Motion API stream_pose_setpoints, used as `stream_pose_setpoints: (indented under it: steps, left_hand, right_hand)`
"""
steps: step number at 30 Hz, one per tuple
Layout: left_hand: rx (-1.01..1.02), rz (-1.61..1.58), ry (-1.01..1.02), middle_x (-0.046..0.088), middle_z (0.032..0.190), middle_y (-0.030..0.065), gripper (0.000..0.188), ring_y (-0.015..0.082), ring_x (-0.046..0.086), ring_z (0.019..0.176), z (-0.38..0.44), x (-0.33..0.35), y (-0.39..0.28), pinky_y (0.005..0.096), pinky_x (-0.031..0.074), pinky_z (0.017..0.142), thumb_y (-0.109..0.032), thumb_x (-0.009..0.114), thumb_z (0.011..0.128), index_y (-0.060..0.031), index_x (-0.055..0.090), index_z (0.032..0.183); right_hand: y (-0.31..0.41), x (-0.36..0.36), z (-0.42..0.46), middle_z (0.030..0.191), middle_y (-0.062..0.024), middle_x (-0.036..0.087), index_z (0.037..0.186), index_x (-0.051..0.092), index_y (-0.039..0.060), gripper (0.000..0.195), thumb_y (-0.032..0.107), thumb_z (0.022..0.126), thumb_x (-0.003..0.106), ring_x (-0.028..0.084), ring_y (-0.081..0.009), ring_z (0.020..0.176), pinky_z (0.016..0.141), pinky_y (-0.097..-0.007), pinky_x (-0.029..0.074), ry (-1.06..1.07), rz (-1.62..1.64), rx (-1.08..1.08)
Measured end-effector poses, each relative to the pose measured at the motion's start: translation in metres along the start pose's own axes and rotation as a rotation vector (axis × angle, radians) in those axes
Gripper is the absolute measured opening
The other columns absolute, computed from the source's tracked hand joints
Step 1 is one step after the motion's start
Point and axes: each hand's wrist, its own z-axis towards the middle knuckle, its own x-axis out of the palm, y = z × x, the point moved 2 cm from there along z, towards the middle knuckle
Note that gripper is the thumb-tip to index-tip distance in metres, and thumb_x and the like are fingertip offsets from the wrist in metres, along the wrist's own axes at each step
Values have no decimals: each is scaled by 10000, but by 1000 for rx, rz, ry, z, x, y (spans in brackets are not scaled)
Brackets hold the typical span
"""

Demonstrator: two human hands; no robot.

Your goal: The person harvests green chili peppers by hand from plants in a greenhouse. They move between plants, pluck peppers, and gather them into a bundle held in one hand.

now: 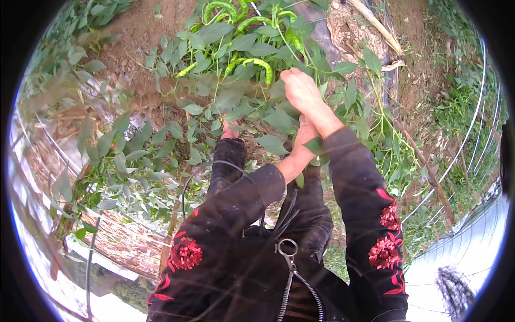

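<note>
Long green chili peppers (259, 64) hang among the leaves of a pepper plant (241, 44) at the top middle. My right hand (299, 86) reaches into the plant just right of a curved pepper, its fingers bent; whether it grips a stem or anything else cannot be told. Below it, partly behind the right wrist, my left hand (305, 133) is among the leaves, its fingers largely hidden. A pepper leaf (313, 145) lies over the left wrist. More curled peppers (221, 10) show higher up, beyond both hands.
Pepper foliage (136, 149) spreads to the left. A dry stalk (376, 24) lies at the upper right near dark plastic sheeting. A wooden stake (430, 173) leans at the right beside pale strings (462, 149). A thin dark cord loops near my legs. Bare soil (136, 32) shows at the upper left.
</note>
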Motion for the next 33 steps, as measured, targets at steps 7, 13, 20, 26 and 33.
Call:
stream_pose_setpoints:
  steps: [7,13,20,26,33]
  left_hand:
    - [-108,578,165,389,1218,221,504,372,453,1065,-28,-6,-79,401,399,891,-107,553,735,10,375,1192]
    - [16,707,243,557,999,174,317,329,533,927,-33,-25,-85,388,423,819,-168,540,760,-43,533,1051]
    - [106,718,-119,558,794,104,152,244,566,784,-44,-117,-99,329,463,649,-68,554,748,-29,574,893]
    - [613,1193,310,494,1135,99,541,268,400,1153,-68,-103,-123,448,274,983,-135,657,630,-72,496,1143]
    - [125,1117,-132,565,660,91,170,277,573,643,-64,-165,-77,360,467,571,-80,606,658,-80,531,811]
  right_hand:
    - [-22,22,-13,849,-74,491,757,601,64,119,125,685,528,467,-224,838,654,-341,396,29,-733,-108]
    - [-34,29,-8,822,-39,484,703,625,79,109,160,679,555,453,-207,839,662,-335,361,92,-811,-46]
    - [-29,12,-81,699,-43,420,673,566,93,123,155,616,656,452,-218,702,601,-332,358,-207,-300,-151]
    - [15,18,-155,704,-45,429,784,600,69,226,139,587,685,439,-227,655,580,-338,359,-75,-50,-206]
    - [64,3,-25,806,-94,592,1062,534,14,279,154,821,540,605,-203,685,648,-288,487,38,781,21]
